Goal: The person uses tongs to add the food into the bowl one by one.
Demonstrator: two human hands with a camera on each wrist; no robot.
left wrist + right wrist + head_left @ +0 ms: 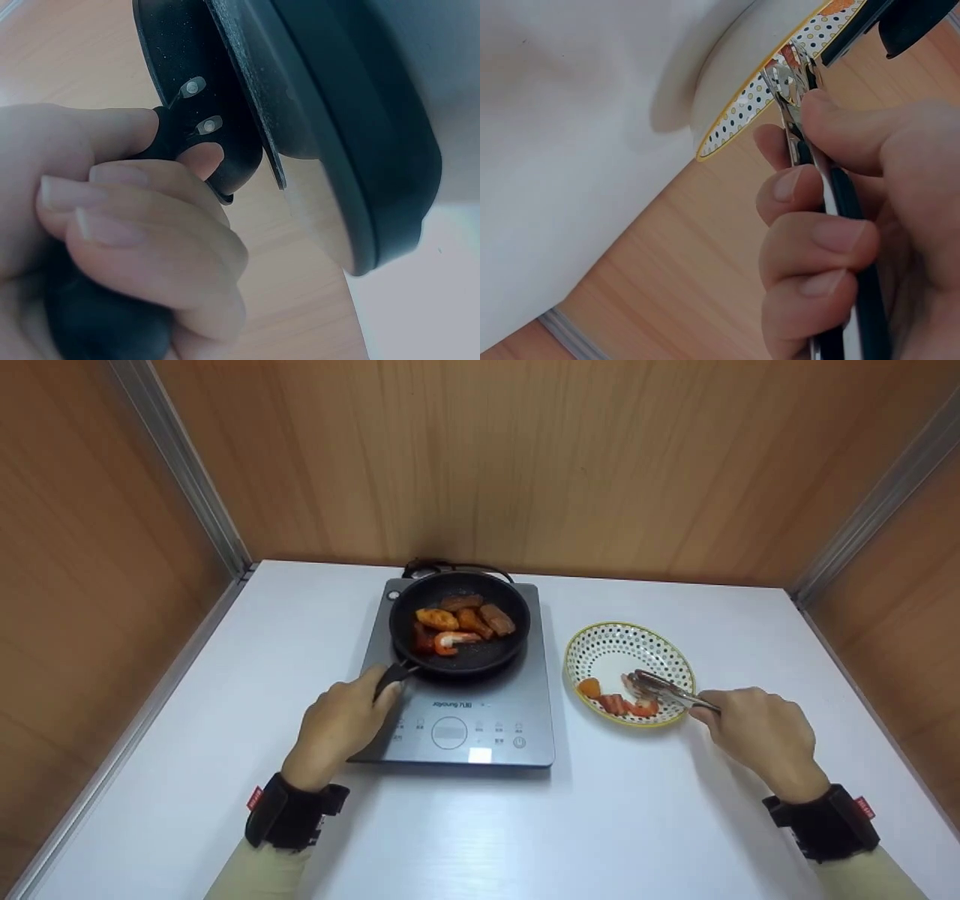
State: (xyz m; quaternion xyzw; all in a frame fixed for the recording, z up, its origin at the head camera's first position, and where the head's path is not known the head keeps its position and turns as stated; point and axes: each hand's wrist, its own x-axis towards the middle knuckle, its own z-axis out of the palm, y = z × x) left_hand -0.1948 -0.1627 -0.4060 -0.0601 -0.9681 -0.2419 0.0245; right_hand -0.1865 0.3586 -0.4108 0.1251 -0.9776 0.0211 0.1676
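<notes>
My left hand (341, 726) grips the black handle (391, 679) of a frying pan (472, 662), fingers curled round it in the left wrist view. Inside the pan lie a shrimp (448, 640), a yellow piece (436, 619) and several browned meat pieces (496, 620). My right hand (759, 729) holds metal tongs (667, 688), thumb on one arm and fingers wrapped round the other. The tong tips are over the dotted, yellow-rimmed plate (609, 651), at a reddish-brown food piece (787, 57). Beside them on the plate are another shrimp (645, 708), a red meat strip (613, 704) and an orange chunk (589, 688).
The pan stands on a grey induction cooker (450, 750) with touch controls at its front. A black cable (472, 565) runs behind it. Wood-patterned panels (510, 472) enclose the white table (622, 810) at the back and both sides.
</notes>
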